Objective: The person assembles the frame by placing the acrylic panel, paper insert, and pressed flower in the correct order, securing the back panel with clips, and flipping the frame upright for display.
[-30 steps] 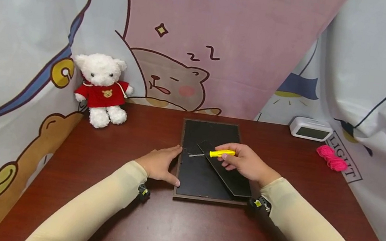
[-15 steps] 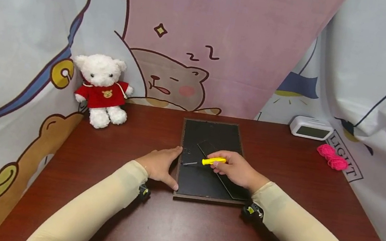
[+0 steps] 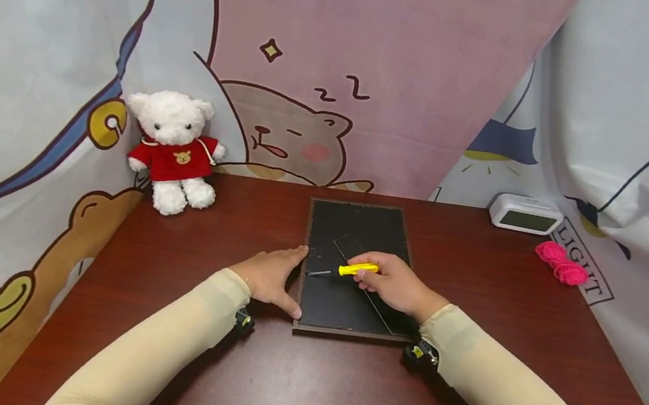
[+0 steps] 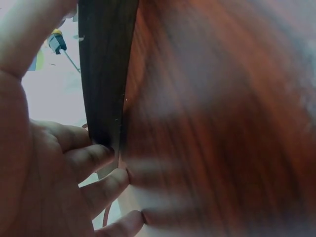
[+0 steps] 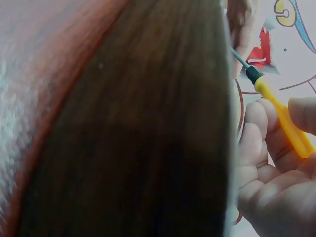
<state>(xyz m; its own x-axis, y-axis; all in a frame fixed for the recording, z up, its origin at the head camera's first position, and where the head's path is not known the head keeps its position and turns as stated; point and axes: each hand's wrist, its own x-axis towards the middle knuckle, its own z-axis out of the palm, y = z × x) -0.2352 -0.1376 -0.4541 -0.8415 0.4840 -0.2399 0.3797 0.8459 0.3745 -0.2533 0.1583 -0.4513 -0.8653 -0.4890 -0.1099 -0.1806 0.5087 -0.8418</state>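
Note:
A picture frame (image 3: 331,306) lies face down on the table, its black back up and a slanting stand leg (image 3: 396,323) across it. My left hand (image 3: 270,276) rests against the frame's left edge, thumb and fingers spread; in the left wrist view the fingertips touch the dark frame side (image 4: 104,74) and the table. Over the back board, my right hand (image 3: 396,286) grips a screwdriver (image 3: 356,269) by its yellow handle. Its metal tip points left, at the frame's left inner edge. In the right wrist view, thumb and fingers pinch the yellow handle (image 5: 281,111).
A white teddy bear (image 3: 173,158) in a red top sits at the back left of the brown table (image 3: 306,392). At the back right stand a white digital clock (image 3: 526,215) and a bundle of pink yarn (image 3: 561,262). Printed cloth hangs around the table.
My right hand has brought the screwdriver left and nearer me, its tip now by the frame's left inner edge. Over the last half second it has hardly moved. My left hand stays put.

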